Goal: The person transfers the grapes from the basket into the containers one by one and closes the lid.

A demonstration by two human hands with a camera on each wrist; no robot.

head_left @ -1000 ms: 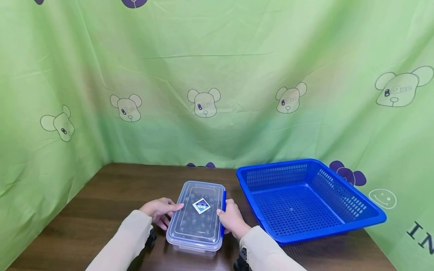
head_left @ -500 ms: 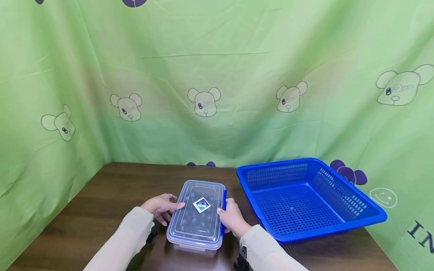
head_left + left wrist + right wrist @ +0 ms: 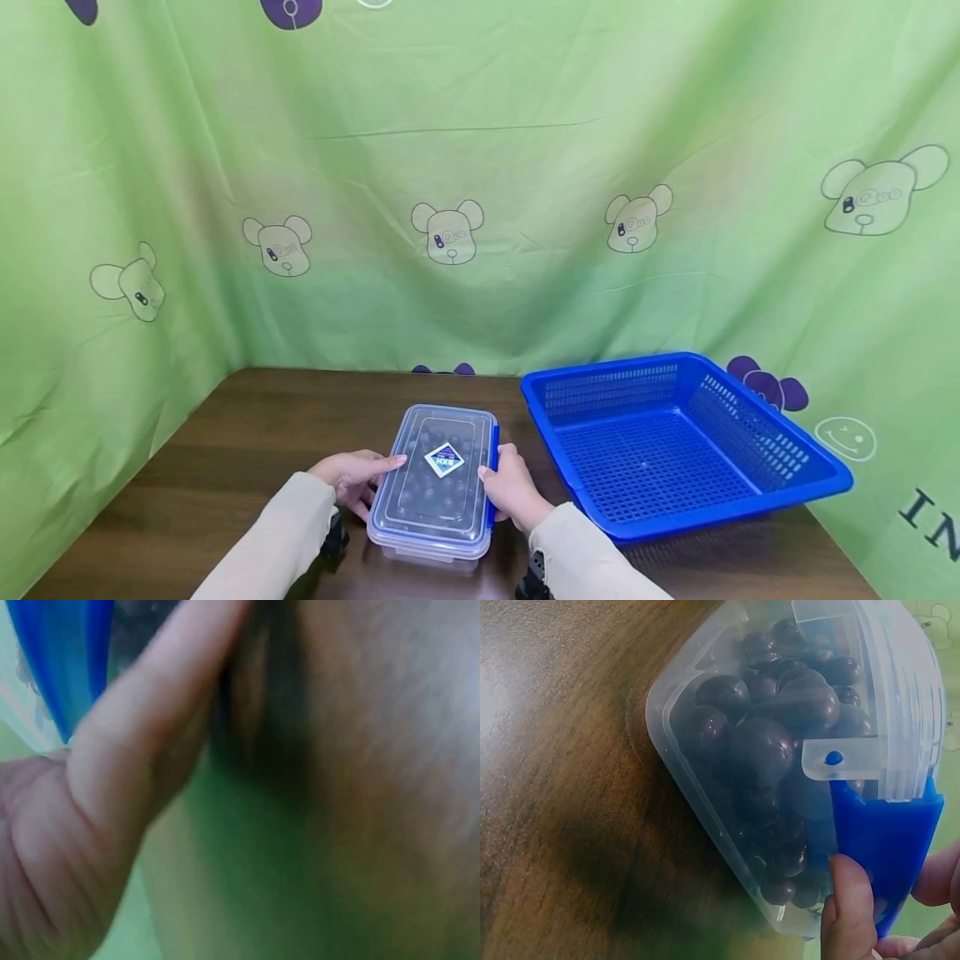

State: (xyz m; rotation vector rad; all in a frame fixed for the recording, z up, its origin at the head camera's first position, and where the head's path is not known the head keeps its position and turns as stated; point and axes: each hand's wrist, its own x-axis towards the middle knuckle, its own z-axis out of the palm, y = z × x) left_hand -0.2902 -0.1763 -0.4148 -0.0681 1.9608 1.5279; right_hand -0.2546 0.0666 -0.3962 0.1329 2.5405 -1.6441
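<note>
A clear plastic storage box (image 3: 430, 517) with a translucent lid stands on the wooden table. Dark, glossy round balls (image 3: 759, 754) fill much of it, and a diamond-shaped sticker (image 3: 445, 459) is on the lid. My left hand (image 3: 352, 477) holds the box's left side, thumb on the lid's edge and fingers lower down the side. On the opposite side, my right hand (image 3: 515, 486) grips the edge at the blue latch (image 3: 885, 847), thumb on top. In the right wrist view the latch lies flat against the box, with a fingertip at its lower edge.
To the right stands a large blue plastic basket (image 3: 577, 492) with slotted walls, its near left corner close to my right forearm. A green curtain (image 3: 360, 308) with bear prints hangs behind and beside the brown table (image 3: 210, 475).
My left hand's fingers have drawn in against the side of the box. The box, right hand and basket stay in place; the head view has tilted slightly.
</note>
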